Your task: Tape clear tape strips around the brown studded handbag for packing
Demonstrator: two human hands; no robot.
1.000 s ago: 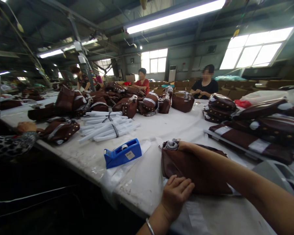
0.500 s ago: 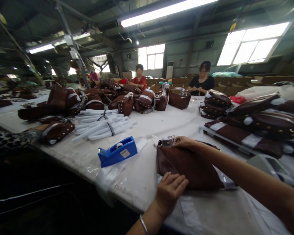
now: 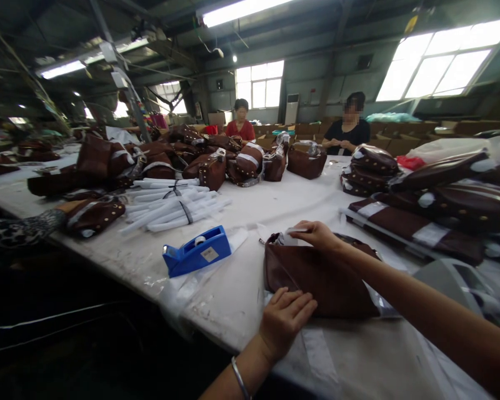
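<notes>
A brown leather handbag [image 3: 316,272] lies on the white-covered table just in front of me. My left hand [image 3: 286,318], a silver bangle at its wrist, rests on the bag's near lower side with the fingers stretched out. At the bag's top edge my right hand [image 3: 316,234] is closed on a whitish strip of plastic wrapping [image 3: 298,230]. More clear wrapping covers the hardware at the bag's far left corner. Left of the bag stands a blue tape dispenser [image 3: 198,251].
White paper rolls [image 3: 170,208] lie in bundles beyond the dispenser. Brown studded bags pile up at the back and in a stack [image 3: 369,169] on the right. A grey device [image 3: 462,289] sits at right. Another person's patterned sleeve [image 3: 25,226] reaches in from the left; two people sit opposite.
My right hand has lifted a little from the bag's top corner, with the strip of plastic wrapping now showing in its fingers. My left hand stays on the bag. The camera view has shifted slightly.
</notes>
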